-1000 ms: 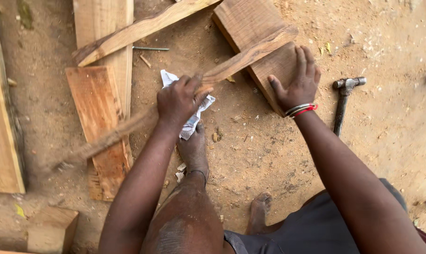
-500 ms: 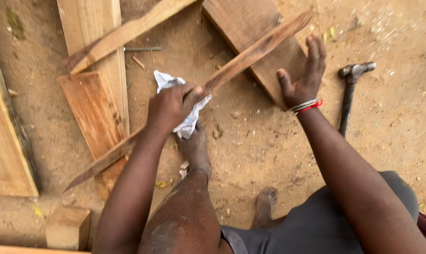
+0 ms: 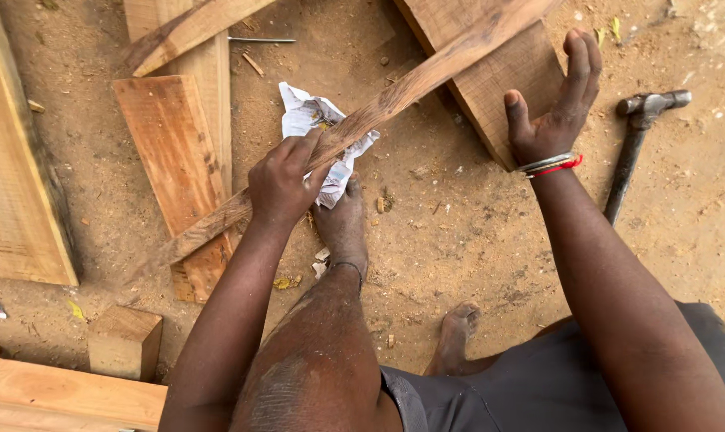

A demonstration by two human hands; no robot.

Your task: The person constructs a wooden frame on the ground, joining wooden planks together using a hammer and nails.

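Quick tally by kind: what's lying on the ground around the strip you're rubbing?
Wood pieces: 8, counting the strip under the left hand and the slab by the right hand
Crumpled paper: 1
Hammer: 1
Nail: 1
Total: 11

Bare arms, bare feet, dark grey shorts.

No sleeves show on either forearm. The right hand [image 3: 556, 100] has a stack of thin bangles at its wrist, silvery ones with a red one beside them, toward the upper right of the frame. The left hand [image 3: 281, 182], left of centre, wears nothing. A thin dark anklet circles the ankle near the middle of the frame. Pale dust marks the knee at the bottom centre. Both feet are unshod, and dark grey cloth covers the lap at the lower right.
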